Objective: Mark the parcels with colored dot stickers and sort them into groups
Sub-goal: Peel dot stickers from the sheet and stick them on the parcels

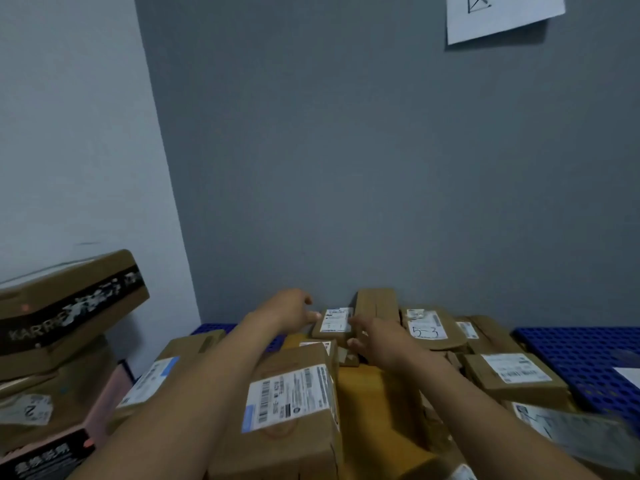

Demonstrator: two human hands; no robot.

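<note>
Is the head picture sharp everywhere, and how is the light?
Head view: dim light, no glare; the white-labelled parcel at lower right is smeared by blur; the handwritten 5-3 on the brown cardboard parcel is legible; the wide lens bends the wall corner.

Small parcel at back centre, close to wall, atop heap of parcels. Left hand at its left edge, touching; right hand on its right front corner. Upright parcel just behind and right of it, against wall. Parcel marked 5-3 right of that, flat on others. Labelled parcel further front-right. Grid pallet under heap, bare at far right. Large box front centre, between forearms; another box just left of it. Stack of boxes far left, top one tilted. Paper sheet high on wall, upper right.
</note>
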